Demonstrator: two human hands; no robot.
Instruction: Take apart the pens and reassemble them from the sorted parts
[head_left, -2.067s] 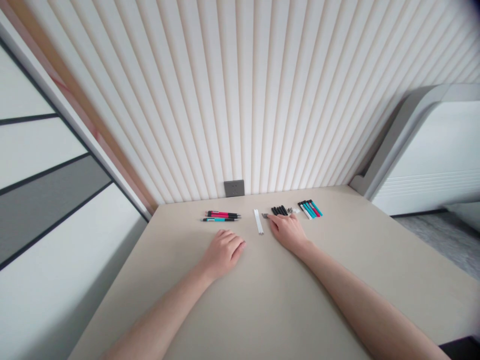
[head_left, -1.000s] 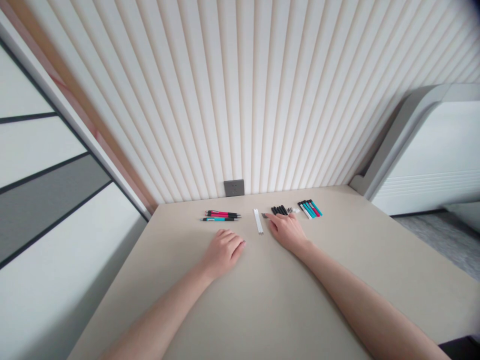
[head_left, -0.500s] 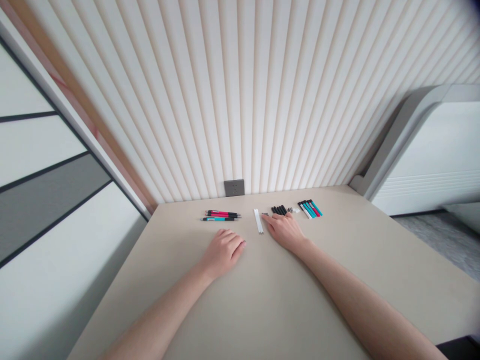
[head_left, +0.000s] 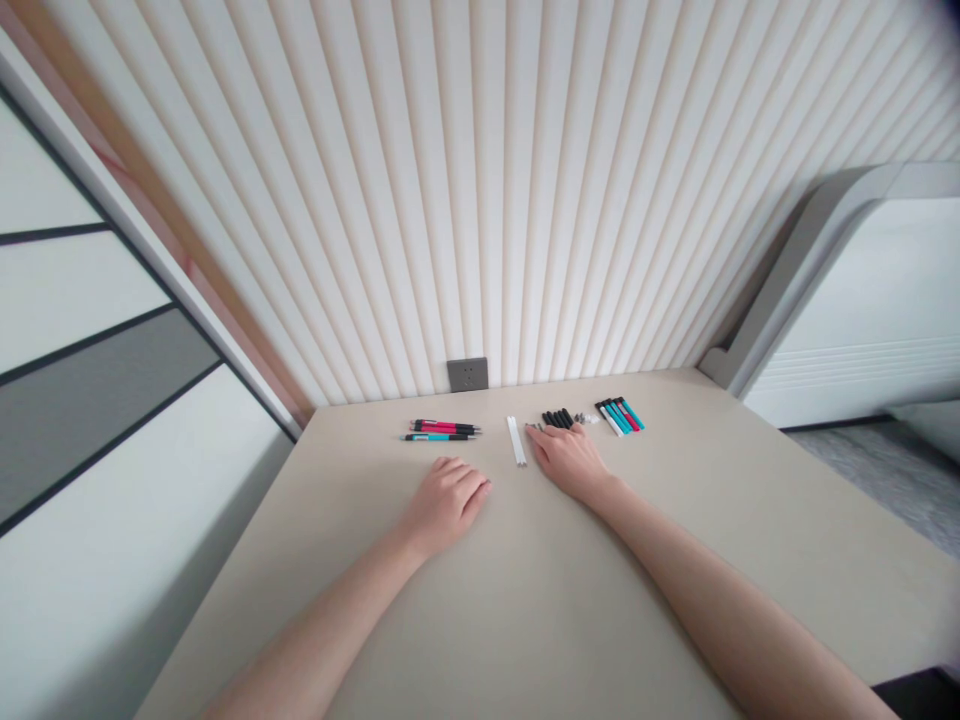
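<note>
My left hand (head_left: 447,502) lies palm down on the beige table (head_left: 525,600) with fingers loosely curled, holding nothing. My right hand (head_left: 568,459) rests flat further back, fingertips reaching the row of black pen parts (head_left: 559,419) and a small grey piece (head_left: 531,427). White refill tubes (head_left: 516,441) lie just left of the right hand. Assembled red and teal pens (head_left: 442,431) lie beyond the left hand. Teal, red and white pen barrels (head_left: 621,416) lie right of the black parts, with small springs (head_left: 587,420) between.
A ribbed white wall rises behind the table, with a grey wall socket (head_left: 468,375) at its foot. A white and grey cabinet (head_left: 862,300) stands at the right. Grey and white panels (head_left: 90,400) run along the left.
My right hand has shifted slightly, its fingertips now closer to the black parts and the grey piece. The left hand has not moved.
</note>
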